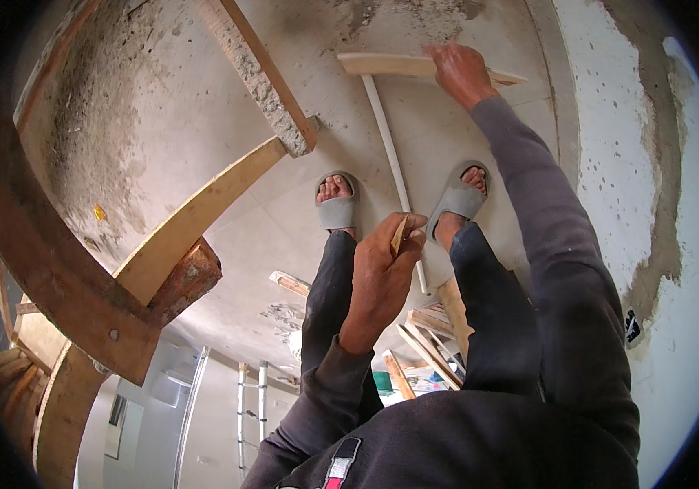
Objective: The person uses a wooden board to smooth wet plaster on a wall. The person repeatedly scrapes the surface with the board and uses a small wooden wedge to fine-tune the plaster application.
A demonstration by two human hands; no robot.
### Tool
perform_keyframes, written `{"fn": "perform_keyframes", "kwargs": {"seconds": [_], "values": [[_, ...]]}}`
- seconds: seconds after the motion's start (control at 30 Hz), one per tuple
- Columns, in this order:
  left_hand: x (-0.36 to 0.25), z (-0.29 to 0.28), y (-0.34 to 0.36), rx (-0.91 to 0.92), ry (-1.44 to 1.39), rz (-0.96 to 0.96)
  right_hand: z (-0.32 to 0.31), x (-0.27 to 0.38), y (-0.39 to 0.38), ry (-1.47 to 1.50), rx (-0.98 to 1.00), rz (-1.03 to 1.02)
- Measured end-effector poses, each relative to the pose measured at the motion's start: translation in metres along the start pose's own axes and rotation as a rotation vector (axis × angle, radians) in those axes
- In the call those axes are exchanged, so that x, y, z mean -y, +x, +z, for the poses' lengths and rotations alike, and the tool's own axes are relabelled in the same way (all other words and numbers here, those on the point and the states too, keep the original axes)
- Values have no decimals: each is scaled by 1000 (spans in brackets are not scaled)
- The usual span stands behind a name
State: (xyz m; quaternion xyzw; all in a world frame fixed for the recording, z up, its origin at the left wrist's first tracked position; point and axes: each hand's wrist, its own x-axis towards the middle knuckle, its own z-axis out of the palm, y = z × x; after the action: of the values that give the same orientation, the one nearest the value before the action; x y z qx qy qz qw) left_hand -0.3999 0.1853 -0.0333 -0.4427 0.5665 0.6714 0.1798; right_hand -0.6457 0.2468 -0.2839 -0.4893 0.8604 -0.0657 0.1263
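Note:
My right hand (461, 75), reaching out ahead at the far right, is closed around a pale wooden strip (386, 64). The strip lies crosswise, its ends sticking out on both sides of the fist. Closer to my body, my left hand (379, 277) pinches a small, thin, pointed piece of wood (399, 235). A long white rod (385, 138) runs from under the wooden strip down past my left fingertips. Whether that rod touches the strip or the left hand, I cannot tell. My feet, in grey slippers (338, 212), stand on either side of the rod.
On the left are a curved wooden board (202, 200), a large brown beam (56, 253) and a cement-crusted beam (264, 81). A white wall (610, 155) with a cement patch rises at the right. Wood offcuts (431, 346) and a ladder (251, 407) appear lower down.

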Motion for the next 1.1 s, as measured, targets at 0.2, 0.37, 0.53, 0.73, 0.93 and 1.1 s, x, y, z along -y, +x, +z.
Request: {"fn": "perform_keyframes", "kwargs": {"seconds": [0.2,0.37,0.53,0.73,0.93,1.1], "values": [[0,-3,-2,0,-9,10,-1,12,-58,53,358,-255],[1,-3,-3,14,-8,13,13,31,-104,136,325,-175],[2,-4,-5,27,-9,4,-4,42,-93,163,248,156],[4,-3,-5,38,13,6,-7,32,-75,30,174,159],[3,-4,-7,27,20,3,5,24,-81,119,191,72],[3,-2,-7,25,-2,13,16,20,-69,119,176,-17]]}}
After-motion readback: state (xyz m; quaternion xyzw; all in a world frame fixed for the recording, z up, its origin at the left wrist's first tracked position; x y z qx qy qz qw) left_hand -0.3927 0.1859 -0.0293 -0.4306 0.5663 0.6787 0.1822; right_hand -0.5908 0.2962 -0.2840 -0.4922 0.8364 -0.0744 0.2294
